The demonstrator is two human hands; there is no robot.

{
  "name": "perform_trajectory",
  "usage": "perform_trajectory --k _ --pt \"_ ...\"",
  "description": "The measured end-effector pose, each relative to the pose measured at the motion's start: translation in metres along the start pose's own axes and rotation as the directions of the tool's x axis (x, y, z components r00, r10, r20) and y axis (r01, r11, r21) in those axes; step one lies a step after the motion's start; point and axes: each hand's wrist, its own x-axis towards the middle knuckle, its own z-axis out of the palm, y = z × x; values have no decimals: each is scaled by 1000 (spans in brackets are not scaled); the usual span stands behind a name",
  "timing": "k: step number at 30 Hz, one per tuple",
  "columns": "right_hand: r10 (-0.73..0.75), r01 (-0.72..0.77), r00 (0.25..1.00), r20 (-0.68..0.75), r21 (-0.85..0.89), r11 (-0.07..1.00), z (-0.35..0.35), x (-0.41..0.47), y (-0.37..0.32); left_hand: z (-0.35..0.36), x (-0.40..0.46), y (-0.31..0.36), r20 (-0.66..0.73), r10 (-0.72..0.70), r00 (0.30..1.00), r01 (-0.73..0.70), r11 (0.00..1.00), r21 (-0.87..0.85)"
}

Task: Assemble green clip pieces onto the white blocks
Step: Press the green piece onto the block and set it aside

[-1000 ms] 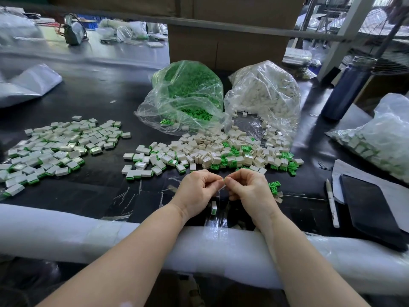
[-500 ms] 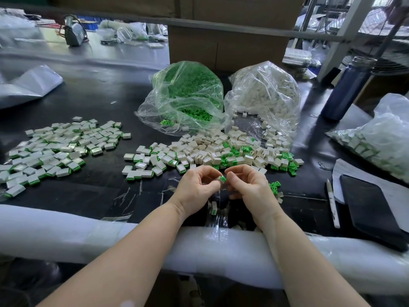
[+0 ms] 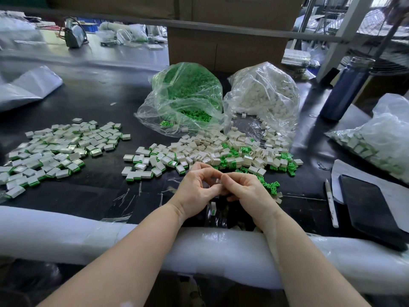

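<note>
1. Left hand [image 3: 194,191]: fingers curled, thumb and forefinger pinching a small white block [image 3: 218,181] held between the two hands, just above the near edge of the bench [image 3: 88,103].
2. Right hand [image 3: 245,191]: fingers curled tight against the same block. It looks to be pressing a green clip home, but the clip itself is hidden behind the fingertips, so this cannot be confirmed.
3. Stock: loose white blocks mixed with green clips lie in the middle pile [image 3: 221,151], just beyond the hands. Behind it stand a bag of green clips [image 3: 186,96] and a bag of white blocks [image 3: 263,96].
4. Finished pieces, white with a green edge, lie in the left pile [image 3: 55,151], well apart from the hands. One more piece [image 3: 213,208] stands on the bench just below the hands.
5. Judgement: the step in hand is seating a clip. To do it well, hold the block square, line the clip up with its slot and press evenly until flush; a tilted clip is likely to jam or pop out.
6. Advice: check the green edge sits level before setting the piece on the left pile.
</note>
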Motion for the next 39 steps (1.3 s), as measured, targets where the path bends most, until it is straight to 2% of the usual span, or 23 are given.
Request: perform_trajectory --k 11,39 --pt "-7 7 999 36 -5 1000 -2 1 3 2 -2 -2 97 43 994 -47 998 39" --pt "-55 55 998 7 -46 997 0 2 8 2 2 -8 150 51 987 -57 998 39"
